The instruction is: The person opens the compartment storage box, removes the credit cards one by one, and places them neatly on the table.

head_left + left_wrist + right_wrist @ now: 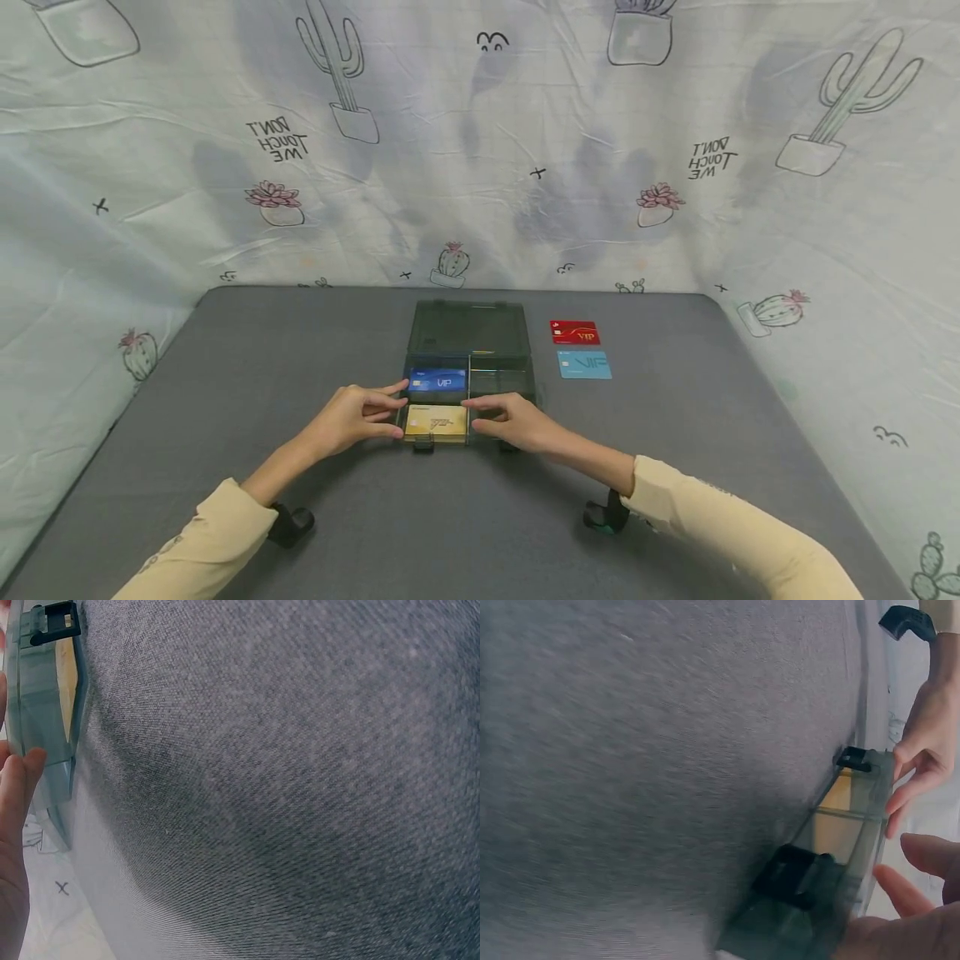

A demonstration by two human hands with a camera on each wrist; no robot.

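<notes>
A dark translucent plastic box (471, 327) lies on the table with its lid tipped back. In its left column, a blue VIP card (437, 381) occupies the rear compartment and a gold card (431, 421) the front one. My left hand (352, 421) touches the box's left side, fingers extended and spread. At the divider beside the gold card's right edge is my right hand (517, 423), thumb and forefinger apart; whether they touch the card cannot be made out. The right wrist view shows both hands near the box's top rim.
Right of the box lie a red VIP card (575, 332) and, just in front of it, a light blue VIP card (585, 365). Black latches (423, 445) project from the box's front. A cactus-print cloth (480, 208) rises behind the grey table (300, 358).
</notes>
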